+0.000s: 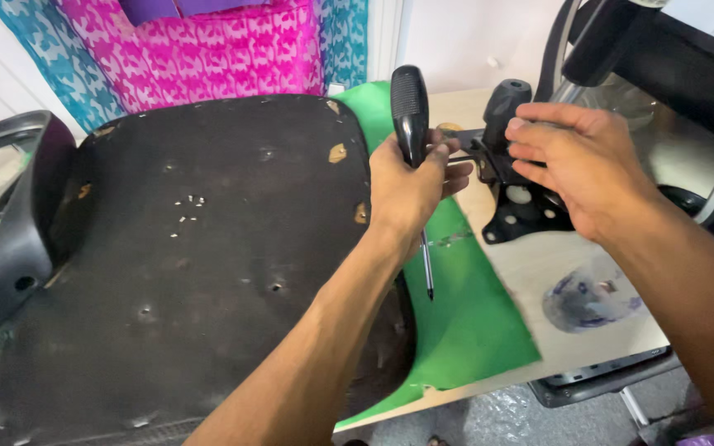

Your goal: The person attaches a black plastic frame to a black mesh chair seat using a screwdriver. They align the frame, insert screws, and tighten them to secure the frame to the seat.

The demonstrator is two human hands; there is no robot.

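My left hand (411, 186) grips a screwdriver (411, 116) with a black ribbed handle pointing up and its thin shaft hanging down past my wrist. My right hand (580, 165) rests with fingers spread on a black metal chair mechanism (518, 202), a plate with holes and a cylindrical socket on top. Both hands meet at the lever side of this mechanism. An upturned chair seat (208, 248), its underside covered in dark fabric with screw holes, lies to the left on a green sheet (473, 330).
A black armrest (2, 215) is attached at the seat's left. The pale table (572, 347) has a bluish stain near its front edge. A chair backrest frame (663, 49) stands at the upper right. Pink and teal patterned cloth (225, 49) hangs behind.
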